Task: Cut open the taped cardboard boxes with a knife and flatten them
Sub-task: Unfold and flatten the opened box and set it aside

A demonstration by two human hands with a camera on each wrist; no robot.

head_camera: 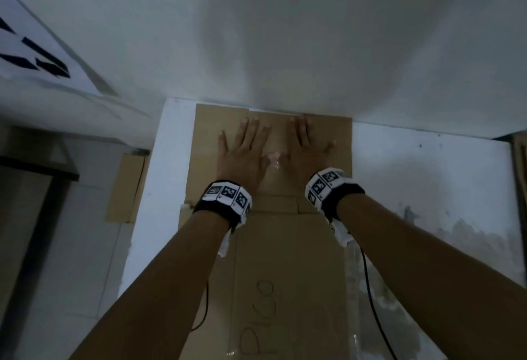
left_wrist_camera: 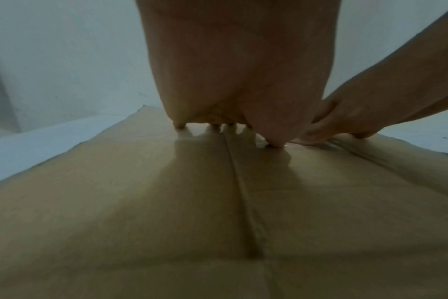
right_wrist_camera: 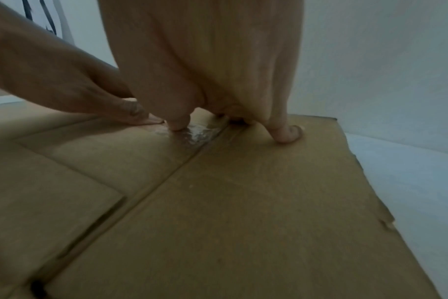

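A flattened brown cardboard box (head_camera: 285,251) lies lengthwise on the white table (head_camera: 427,177), its far end against the wall. My left hand (head_camera: 242,151) presses flat on the far panel, fingers spread and straight. Beside it my right hand (head_camera: 306,145) presses the same panel, palm down, thumbs nearly touching. A scrap of clear tape (right_wrist_camera: 197,134) shines on the cardboard (right_wrist_camera: 243,202) between the thumbs. In the left wrist view the palm (left_wrist_camera: 230,70) stands over the seam (left_wrist_camera: 243,192) of the cardboard. No knife is in view.
Another piece of cardboard (head_camera: 128,188) leans beside the table at the left. A white sheet with black marks (head_camera: 37,54) hangs on the left wall. A clear tape strip (head_camera: 355,288) runs along the box's right edge. Cables trail from both wristbands.
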